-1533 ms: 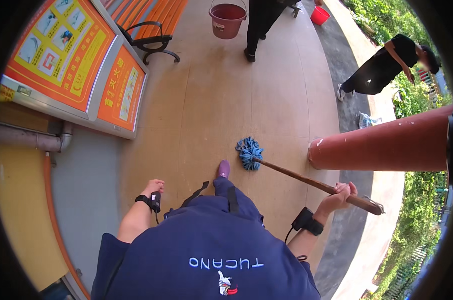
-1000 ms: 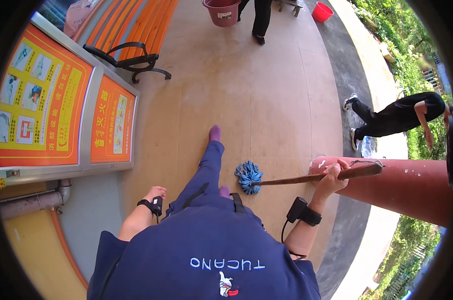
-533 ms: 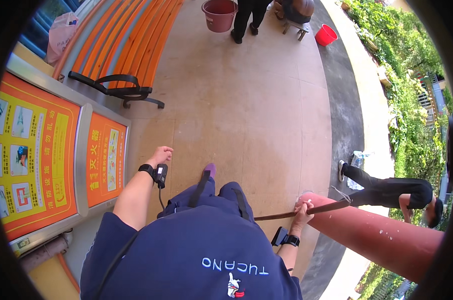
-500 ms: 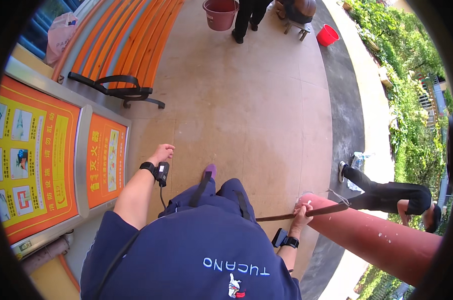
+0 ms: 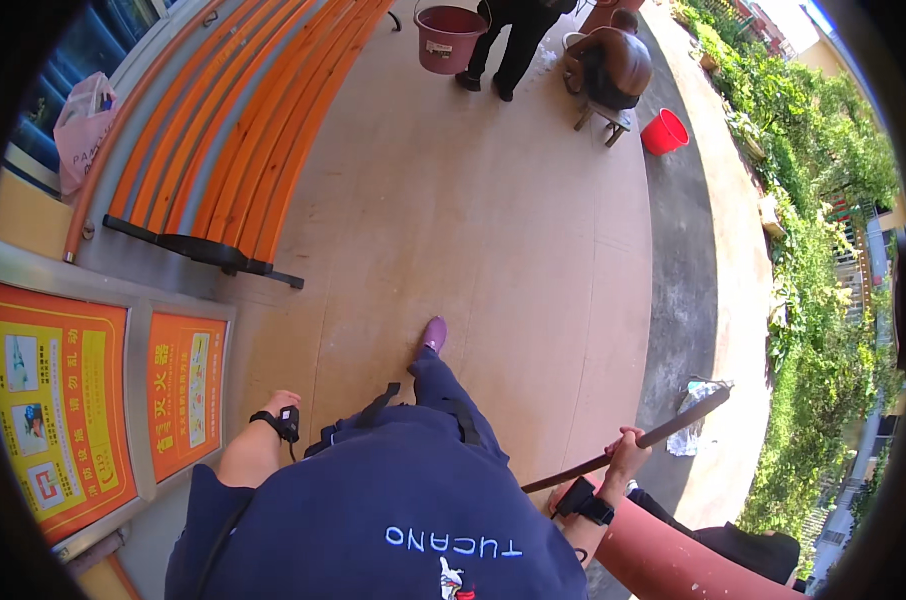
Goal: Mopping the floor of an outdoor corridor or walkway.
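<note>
My right hand (image 5: 628, 455) is closed around a long dark brown pole (image 5: 681, 417). The pole slants up and outward to the right, and its lower end runs behind my body. A black device and band sit on my right wrist. At the left, my left hand (image 5: 284, 400) hangs beside the extinguisher cabinet, its fingers loosely curled and nothing visible in them. It also wears a wrist device. One purple shoe (image 5: 433, 333) shows ahead of my dark blue clothes.
An orange slatted bench (image 5: 238, 140) and an orange-panelled cabinet (image 5: 141, 390) line the left. A reddish pillar (image 5: 663, 535) stands at lower right, partly hiding a person in black. Ahead are a standing person beside a maroon bucket (image 5: 451, 45), a seated person (image 5: 615, 65) and a red bucket (image 5: 664, 132).
I have walked forward; the bench, cabinet and pillar have shifted back past me. My right hand has risen with the pole, whose outer end points further up. My left hand has swung back.
</note>
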A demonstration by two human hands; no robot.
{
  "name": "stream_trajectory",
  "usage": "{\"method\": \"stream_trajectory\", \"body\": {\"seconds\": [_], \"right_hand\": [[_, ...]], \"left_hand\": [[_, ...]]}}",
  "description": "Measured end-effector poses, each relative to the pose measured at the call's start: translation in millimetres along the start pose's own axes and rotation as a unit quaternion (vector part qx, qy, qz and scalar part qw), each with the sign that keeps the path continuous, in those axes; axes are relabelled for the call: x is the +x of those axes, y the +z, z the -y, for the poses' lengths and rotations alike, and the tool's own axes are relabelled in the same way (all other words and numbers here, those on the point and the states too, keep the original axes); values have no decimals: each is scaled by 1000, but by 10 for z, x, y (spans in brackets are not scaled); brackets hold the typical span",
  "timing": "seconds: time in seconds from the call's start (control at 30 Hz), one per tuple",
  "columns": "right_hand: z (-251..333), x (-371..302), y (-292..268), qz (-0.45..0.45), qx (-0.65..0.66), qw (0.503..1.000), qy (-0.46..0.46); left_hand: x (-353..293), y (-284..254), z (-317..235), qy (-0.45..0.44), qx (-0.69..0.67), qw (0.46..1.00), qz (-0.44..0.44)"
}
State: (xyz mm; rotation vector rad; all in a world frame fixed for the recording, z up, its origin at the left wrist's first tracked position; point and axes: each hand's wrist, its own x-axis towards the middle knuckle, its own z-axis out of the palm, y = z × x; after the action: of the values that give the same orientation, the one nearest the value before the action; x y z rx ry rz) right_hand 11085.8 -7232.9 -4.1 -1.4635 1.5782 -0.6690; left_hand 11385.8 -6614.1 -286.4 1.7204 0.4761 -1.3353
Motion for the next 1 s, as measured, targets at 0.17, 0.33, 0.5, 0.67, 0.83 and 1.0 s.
{"method": "stream_trajectory", "body": {"seconds": [0.17,0.33,0.5,0.67,0.83,1.0], "right_hand": [[1767,251,550,93,78,986,-111],[2864,198,960,103,197,960,-169],[3099,472,1396,90,264,910,-308],[3216,888,1682,74,295,874,-379],[3564,1224,1954,45,340,832,-436],[3926,1778,2224,82,401,828,-383]], "left_hand": [[215,354,-1319,24,14,998,-54],[284,1076,-3042,109,72,988,-81],[567,1460,-4021,170,117,977,-47],[946,1640,-4753,164,178,970,0],[1430,1958,-5597,148,248,957,42],[1840,2517,-6681,214,263,937,80]]}}
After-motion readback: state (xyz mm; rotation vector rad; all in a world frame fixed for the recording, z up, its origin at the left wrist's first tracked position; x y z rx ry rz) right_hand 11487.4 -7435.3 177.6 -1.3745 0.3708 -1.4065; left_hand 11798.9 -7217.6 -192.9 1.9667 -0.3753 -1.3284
